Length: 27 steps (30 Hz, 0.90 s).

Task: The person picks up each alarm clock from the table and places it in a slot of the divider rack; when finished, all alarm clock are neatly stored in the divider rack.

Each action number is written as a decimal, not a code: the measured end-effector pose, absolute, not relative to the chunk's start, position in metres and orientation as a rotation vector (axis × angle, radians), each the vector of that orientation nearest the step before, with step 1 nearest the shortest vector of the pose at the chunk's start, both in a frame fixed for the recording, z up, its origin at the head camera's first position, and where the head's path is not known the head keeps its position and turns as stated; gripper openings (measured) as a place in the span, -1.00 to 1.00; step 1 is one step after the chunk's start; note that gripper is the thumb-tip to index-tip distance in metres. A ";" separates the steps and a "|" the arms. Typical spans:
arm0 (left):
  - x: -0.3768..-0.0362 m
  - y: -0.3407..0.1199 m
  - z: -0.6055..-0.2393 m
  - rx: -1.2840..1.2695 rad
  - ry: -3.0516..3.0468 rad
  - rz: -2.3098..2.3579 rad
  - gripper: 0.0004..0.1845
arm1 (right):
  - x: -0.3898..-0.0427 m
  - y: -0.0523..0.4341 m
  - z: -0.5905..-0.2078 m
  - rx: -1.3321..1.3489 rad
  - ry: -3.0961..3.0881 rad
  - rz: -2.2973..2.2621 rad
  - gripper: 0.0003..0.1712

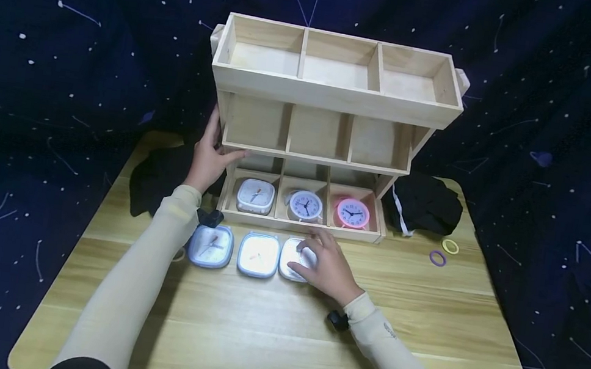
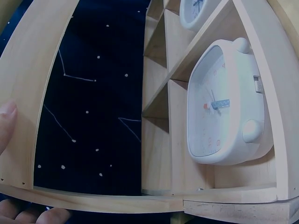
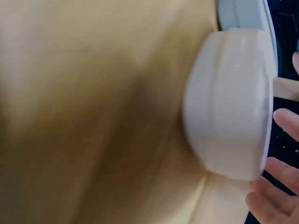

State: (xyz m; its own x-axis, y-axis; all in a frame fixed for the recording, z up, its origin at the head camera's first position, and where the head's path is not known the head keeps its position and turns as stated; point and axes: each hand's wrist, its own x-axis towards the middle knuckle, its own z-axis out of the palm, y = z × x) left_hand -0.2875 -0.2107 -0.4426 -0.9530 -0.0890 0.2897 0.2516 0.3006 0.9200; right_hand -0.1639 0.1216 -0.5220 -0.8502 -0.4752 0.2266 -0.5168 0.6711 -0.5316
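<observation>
My left hand (image 1: 206, 161) holds the left side of a three-tier wooden shelf (image 1: 334, 98). In the left wrist view its thumb lies on one board and its fingers curl at the outer edge. My right hand (image 1: 327, 263) is over the rightmost clock of the front row, a white clock (image 3: 229, 102), partly covering it in the head view. Its fingers are spread and loosely bent by the clock's face. To the left of that clock lie two light-blue square clocks (image 1: 258, 255), faces up.
The shelf's bottom tier holds a white square clock (image 1: 256, 196), a white round clock (image 1: 305, 206) and a pink round clock (image 1: 352, 213). Black cloth (image 1: 426, 203) lies at both sides. A purple ring (image 1: 438, 258) and yellow ring (image 1: 451, 247) lie at right.
</observation>
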 end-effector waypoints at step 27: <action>-0.284 -0.210 -0.442 -0.134 -2.301 -1.685 0.27 | -0.149 0.144 -0.540 0.803 -2.911 1.165 -0.35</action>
State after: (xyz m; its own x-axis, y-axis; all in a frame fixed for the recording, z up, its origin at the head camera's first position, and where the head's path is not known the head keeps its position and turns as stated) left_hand -0.2842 -0.2102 -0.4421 -0.9550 -0.0927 0.2817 0.2406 0.3133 0.9187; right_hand -0.1495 0.1439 -0.5405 -0.8725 -0.4797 0.0925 -0.4111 0.6186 -0.6696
